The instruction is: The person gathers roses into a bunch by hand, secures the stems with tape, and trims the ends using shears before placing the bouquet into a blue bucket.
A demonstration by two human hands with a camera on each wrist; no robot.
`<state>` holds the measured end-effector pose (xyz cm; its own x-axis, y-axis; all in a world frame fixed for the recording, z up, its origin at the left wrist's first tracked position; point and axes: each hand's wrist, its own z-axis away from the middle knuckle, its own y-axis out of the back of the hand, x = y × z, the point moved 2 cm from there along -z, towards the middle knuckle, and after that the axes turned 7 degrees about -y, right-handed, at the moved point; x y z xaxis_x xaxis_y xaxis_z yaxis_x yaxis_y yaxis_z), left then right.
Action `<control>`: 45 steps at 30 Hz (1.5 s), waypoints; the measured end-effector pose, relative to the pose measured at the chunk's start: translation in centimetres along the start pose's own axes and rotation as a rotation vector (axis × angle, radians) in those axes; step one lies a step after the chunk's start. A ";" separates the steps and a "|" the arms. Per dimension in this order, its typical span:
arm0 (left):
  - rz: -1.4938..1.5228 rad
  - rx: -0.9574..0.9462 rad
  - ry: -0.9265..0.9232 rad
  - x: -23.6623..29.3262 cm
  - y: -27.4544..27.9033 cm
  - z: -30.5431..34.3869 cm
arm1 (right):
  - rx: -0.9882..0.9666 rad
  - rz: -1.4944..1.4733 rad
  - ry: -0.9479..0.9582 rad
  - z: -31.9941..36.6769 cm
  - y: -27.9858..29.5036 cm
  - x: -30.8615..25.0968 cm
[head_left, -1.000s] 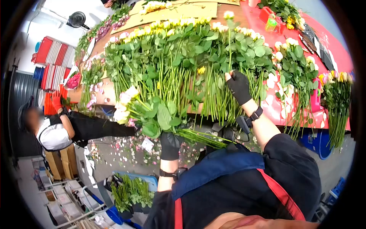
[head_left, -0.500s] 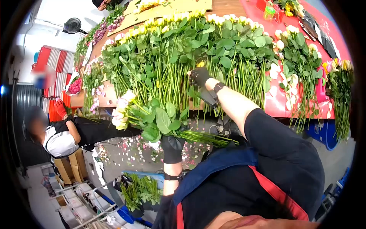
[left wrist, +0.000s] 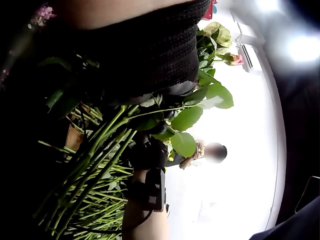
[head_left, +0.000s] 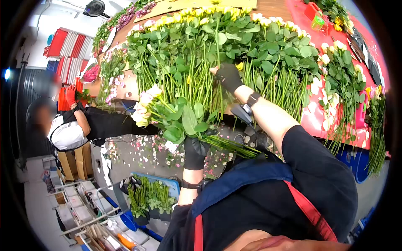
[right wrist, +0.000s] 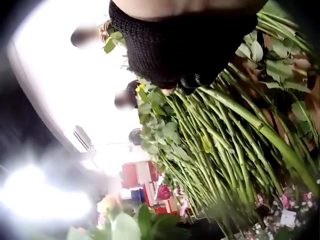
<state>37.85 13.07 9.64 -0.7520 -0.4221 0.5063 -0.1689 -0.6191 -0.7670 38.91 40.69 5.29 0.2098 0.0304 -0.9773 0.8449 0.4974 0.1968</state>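
My left hand (head_left: pixel 196 152), in a black fingerless glove, grips a bunch of pale pink and cream roses (head_left: pixel 144 104) by the stems. The blooms point left and the stem ends right. In the left wrist view these stems (left wrist: pixel 107 132) come out below the glove. My gloved right hand (head_left: pixel 229 77) holds a single long-stemmed rose (head_left: pixel 217 42) upright over the rows on the table, its bloom at the top edge of the head view. The right wrist view shows its thick stem (right wrist: pixel 270 132) leaving the glove; the fingers are mostly hidden.
Yellow roses (head_left: pixel 184 16) and cream roses (head_left: pixel 289 26) lie in rows on the table, stems towards me. More cream roses (head_left: pixel 335 52) lie on the red cover (head_left: pixel 312 115). A person in red gloves (head_left: pixel 70 95) stands left. A blue bin (head_left: pixel 354 161) is below; petals litter the floor.
My right hand put a cream rose among the cream ones, moved left without a visible flower, and now lifts another rose. My left hand keeps the bunch nearly in place.
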 end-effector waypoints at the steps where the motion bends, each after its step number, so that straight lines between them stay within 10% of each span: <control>1: 0.012 0.011 0.008 0.0 1.0 -0.3 | 0.015 0.107 0.040 0.2 -0.8 -1.3; 7: -0.003 0.014 -0.026 0.6 1.2 -0.8 | -0.212 0.522 -0.148 -2.7 -3.3 -0.5; 8: 0.026 -0.048 -0.019 0.8 2.1 -1.2 | -0.087 0.590 0.077 -2.4 -3.1 -0.2; 10: -0.779 -0.172 -0.292 1.7 2.7 -1.3 | -0.163 -0.032 0.072 -0.9 0.4 -1.2; 13: -0.094 -0.162 -0.112 1.4 0.8 -1.2 | -0.223 -0.093 0.075 5.1 6.1 -8.0; 15: -1.116 -0.396 -0.580 2.4 -2.6 0.1 | -0.232 0.058 0.178 7.4 8.2 -8.1; 18: -0.070 -0.307 -0.087 0.2 0.7 -2.7 | -0.390 0.009 0.086 12.2 9.3 -10.0; 21: 0.063 -0.312 0.042 -0.9 -0.9 -2.8 | -0.524 0.148 0.286 14.1 8.7 -7.4; 24: -0.336 -0.386 -0.043 -0.9 -4.0 -0.7 | -0.601 0.182 0.282 15.8 7.1 -6.3; 45: 0.079 -0.360 0.143 -2.5 -2.0 -1.0 | -0.689 0.382 0.507 19.7 9.7 -4.5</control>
<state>39.44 16.04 9.51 -0.8484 -0.3470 0.3997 -0.3003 -0.3062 -0.9033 55.84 28.33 13.16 0.0367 0.5913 -0.8056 0.2506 0.7750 0.5802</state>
